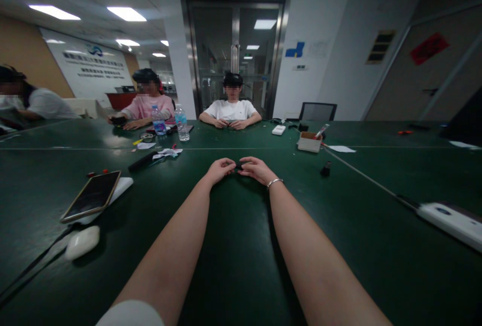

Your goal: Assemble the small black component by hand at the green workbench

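Note:
My two hands meet over the middle of the green table, both arms stretched forward. A small black object [238,167] sits between the fingertips; its kind is too small and dark to make out. My left hand [221,171] pinches it from the left with closed fingers. From the other side my right hand [256,169], with a silver bracelet [274,183] at the wrist, has its fingers curled closed on it too. Part of the object is hidden behind the fingers. To the right of my right hand, a small black block-like item [326,168] stands on the table.
On the left lie a phone [93,195], a white rounded case [83,243] and a black pouch-like item [142,161]. Water bottles [182,123] stand farther back. A small box [309,142] and a power strip [452,220] with its cable are on the right. Other people sit across the table [241,265].

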`<state>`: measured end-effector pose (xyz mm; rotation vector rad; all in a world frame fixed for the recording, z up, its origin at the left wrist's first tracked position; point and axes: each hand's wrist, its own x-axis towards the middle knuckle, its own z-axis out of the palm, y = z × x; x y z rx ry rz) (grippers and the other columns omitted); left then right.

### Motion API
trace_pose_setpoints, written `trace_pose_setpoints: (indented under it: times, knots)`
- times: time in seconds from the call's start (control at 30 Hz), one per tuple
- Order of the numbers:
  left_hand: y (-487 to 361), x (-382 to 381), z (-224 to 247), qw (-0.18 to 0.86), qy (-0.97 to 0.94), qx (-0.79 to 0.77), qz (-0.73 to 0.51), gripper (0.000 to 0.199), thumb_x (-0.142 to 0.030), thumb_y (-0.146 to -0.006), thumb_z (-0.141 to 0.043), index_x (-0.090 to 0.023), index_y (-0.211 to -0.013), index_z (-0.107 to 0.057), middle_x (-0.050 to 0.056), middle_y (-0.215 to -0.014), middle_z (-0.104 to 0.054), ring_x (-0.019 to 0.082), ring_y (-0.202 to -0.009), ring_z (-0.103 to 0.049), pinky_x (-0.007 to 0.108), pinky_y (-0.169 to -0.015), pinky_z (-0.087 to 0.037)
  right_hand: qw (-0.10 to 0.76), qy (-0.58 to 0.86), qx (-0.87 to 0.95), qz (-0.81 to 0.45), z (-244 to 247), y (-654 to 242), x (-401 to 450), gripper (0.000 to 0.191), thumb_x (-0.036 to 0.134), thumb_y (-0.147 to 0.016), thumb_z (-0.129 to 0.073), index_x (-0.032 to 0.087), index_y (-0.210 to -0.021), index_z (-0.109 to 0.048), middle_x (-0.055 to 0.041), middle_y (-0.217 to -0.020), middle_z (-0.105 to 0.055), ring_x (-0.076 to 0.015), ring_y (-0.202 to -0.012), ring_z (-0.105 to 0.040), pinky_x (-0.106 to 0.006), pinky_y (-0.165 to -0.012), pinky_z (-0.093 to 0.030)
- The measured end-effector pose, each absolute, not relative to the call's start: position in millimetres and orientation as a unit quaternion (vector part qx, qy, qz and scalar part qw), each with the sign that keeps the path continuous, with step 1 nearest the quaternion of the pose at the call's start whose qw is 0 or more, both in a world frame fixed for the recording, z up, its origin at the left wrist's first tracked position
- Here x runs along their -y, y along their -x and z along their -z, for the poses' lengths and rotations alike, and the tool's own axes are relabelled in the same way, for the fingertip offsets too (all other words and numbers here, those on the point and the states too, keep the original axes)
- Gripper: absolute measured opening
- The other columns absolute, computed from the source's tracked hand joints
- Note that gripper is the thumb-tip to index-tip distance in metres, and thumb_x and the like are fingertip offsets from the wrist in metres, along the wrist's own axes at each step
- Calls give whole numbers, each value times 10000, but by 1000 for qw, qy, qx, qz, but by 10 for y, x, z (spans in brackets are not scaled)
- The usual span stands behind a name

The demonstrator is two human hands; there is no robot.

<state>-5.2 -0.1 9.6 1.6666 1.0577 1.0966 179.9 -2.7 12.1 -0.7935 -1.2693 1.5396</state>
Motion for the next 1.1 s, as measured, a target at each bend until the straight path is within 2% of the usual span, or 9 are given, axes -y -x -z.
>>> trace_pose_setpoints:
  times: [0.33,0.5,0.6,0.67,0.8,0.93,1.1]
  knots:
    - [49,9,-126,414,-673,-440,-427,354,-451,-697,-624,-126,-838,-611,14,-632,-591,96,-565,-500,233,-558,-394,449,347,569,-595,-116,-1764,20,265,8,-691,-633,141,-920,-624,-24,-785,-645,-130,-698,-667,-301,-749,-560]
    - [62,-41,-87,409,-666,-441,-441,397,-519,-725,-565,-130,-795,-602,15,-616,-578,96,-546,-494,230,-545,-387,427,414,705,-386,-62,-1640,-34,279,40,-623,-685,152,-875,-643,-10,-825,-646,-115,-767,-609,-309,-830,-481]
    - [70,-62,-90,414,-641,-458,-456,439,-559,-751,-513,-127,-774,-589,25,-619,-575,92,-530,-489,221,-522,-378,401,445,753,-272,-45,-1577,-35,268,134,-613,-727,175,-859,-632,3,-845,-635,-127,-812,-584,-300,-824,-448]
    - [69,-58,-119,410,-623,-470,-472,455,-567,-782,-466,-127,-806,-583,42,-681,-601,79,-501,-472,212,-492,-366,381,476,762,-217,-42,-1564,-31,263,217,-607,-753,192,-839,-631,3,-848,-625,-141,-827,-569,-297,-810,-432]
    - [1,-3,-210,423,-601,-478,-481,428,-554,-822,-422,-155,-896,-555,77,-929,-643,53,-466,-478,195,-442,-357,341,536,759,-142,-24,-1580,-48,322,367,-566,-789,206,-809,-651,-32,-890,-601,-188,-885,-540,-315,-817,-403]
    - [-130,67,-262,522,-582,-438,-445,347,-500,-838,-450,-168,-924,-504,100,-1003,-634,97,-585,-604,210,-524,-454,340,539,757,-141,-6,-1586,-72,339,343,-550,-800,201,-828,-668,-64,-949,-599,-220,-929,-540,-318,-827,-398]
    - [-51,24,-275,487,-574,-492,-438,329,-481,-835,-473,-157,-876,-514,93,-940,-643,90,-559,-608,185,-495,-441,296,526,754,-259,-291,-1755,-48,500,294,-445,-840,189,-908,-680,-75,-971,-630,-235,-889,-576,-321,-799,-433]
